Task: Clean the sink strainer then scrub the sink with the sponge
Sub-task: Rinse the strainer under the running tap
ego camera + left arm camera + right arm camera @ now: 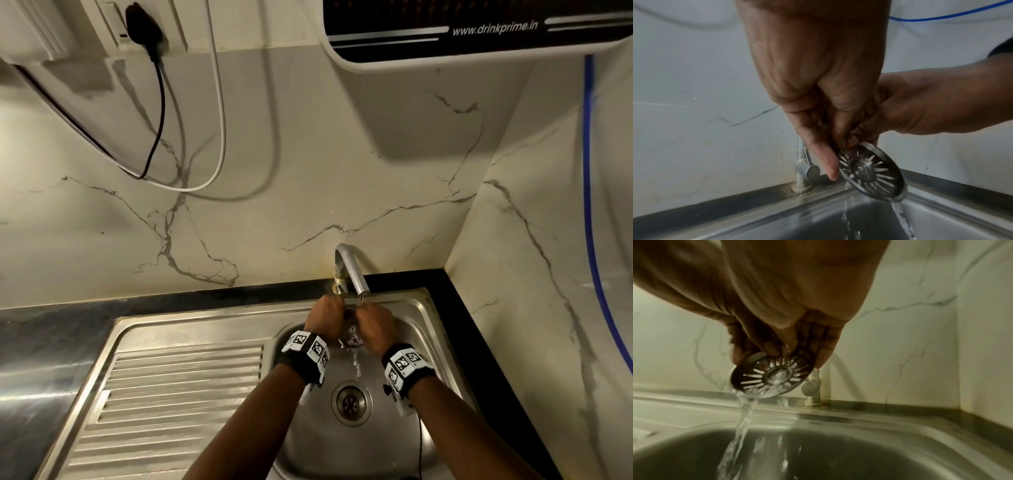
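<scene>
Shiny metal strainer (871,174); brushed-steel sink (191,325)

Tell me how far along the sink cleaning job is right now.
Done: the strainer is out of the drain, which sits open in the sink. In hand: the left hand and right hand both hold the strainer under water running from the tap. Left: refitting it and scrubbing the sink; no sponge is in view.

Round slotted steel strainer (871,173) tilted, water streaming off.
</scene>
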The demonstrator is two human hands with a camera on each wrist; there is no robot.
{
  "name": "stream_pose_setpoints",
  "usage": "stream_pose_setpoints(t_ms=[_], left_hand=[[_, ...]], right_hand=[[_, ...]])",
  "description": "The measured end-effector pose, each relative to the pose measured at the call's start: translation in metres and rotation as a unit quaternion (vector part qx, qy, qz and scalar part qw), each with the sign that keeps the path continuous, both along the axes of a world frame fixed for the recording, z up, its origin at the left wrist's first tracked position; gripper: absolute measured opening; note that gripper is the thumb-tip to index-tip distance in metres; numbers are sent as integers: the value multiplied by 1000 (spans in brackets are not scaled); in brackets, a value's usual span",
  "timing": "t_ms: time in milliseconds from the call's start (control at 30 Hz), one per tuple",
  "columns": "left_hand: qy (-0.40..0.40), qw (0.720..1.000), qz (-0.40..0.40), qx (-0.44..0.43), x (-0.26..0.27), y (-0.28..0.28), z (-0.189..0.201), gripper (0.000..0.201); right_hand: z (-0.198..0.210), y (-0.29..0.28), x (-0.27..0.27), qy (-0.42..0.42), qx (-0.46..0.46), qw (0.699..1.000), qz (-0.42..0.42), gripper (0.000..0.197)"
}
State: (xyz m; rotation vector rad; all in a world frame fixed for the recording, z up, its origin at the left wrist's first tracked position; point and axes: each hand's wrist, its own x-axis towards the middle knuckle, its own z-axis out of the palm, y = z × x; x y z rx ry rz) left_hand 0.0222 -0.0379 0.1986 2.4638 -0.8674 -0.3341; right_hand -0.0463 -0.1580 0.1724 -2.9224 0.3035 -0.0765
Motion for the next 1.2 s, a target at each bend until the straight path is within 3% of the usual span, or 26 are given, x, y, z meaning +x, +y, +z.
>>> stream_pose_setpoints(t_ms=[200,467,700,800,867,1000,1100,1200], left_hand=[[-33,999,18,-16,-1,-7,-2,23],[-55,998,-8,-32,-7,-2,-9,14],[-94,992,34,-72,-10,-1,-14,17],[-94,994,17,-56,-10,-7,-22,18],[-84,995,13,-51,-9,-8,-28,19],[-82,994,35,-67,-10,-3,-18,19],[-81,995,51,-42,-13,-6,-16,20],[-54,998,29,14,-6,-10,-19,15]], right_hand=[[12,-18,-9,-59,66,991,-104,16],[10,6,-4,-64,6,998,4,17],[5,-16,-9,-47,39,993,-103,20],[11,1,-7,-53,22,997,-41,4],[13,3,-7,-56,12,998,-6,8],[9,-19,-10,-96,31,993,-59,8],[5,-21,-13,-64,65,990,-110,12],[6,-6,-10,-59,28,997,-40,10]])
